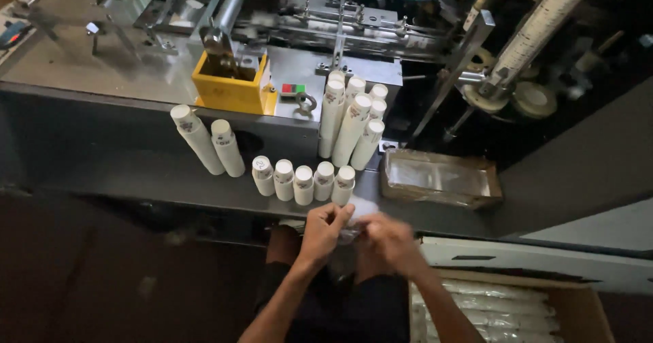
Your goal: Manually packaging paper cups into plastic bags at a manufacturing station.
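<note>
Hands: both are brought together low in the centre of the view, just below the shelf edge.
Left hand [322, 229]: fingers are curled and pinched on a thin clear plastic bag [359, 211].
Right hand [386, 242]: blurred; fingers are bent onto the same bag, though the exact grip cannot be told.
Clear plastic bag: held between the two hands, its pale film seen at 12 o'clock of the right hand.
Short cup stacks [303, 181]: five are lined up on the grey shelf [122, 169], at 12 o'clock of the hands and close to them.
Tall cup stacks [352, 122]: leaned against the machine, at 12 o'clock of the short row.
Two leaning stacks [207, 142]: set at 10 o'clock of the hands.
Yellow box [231, 88]: seen on the machine at 11 o'clock.
Tray of clear film [439, 176]: placed at 2 o'clock.
Cardboard carton [585, 309]: bagged cup sleeves are held in it, at 4 o'clock.
</note>
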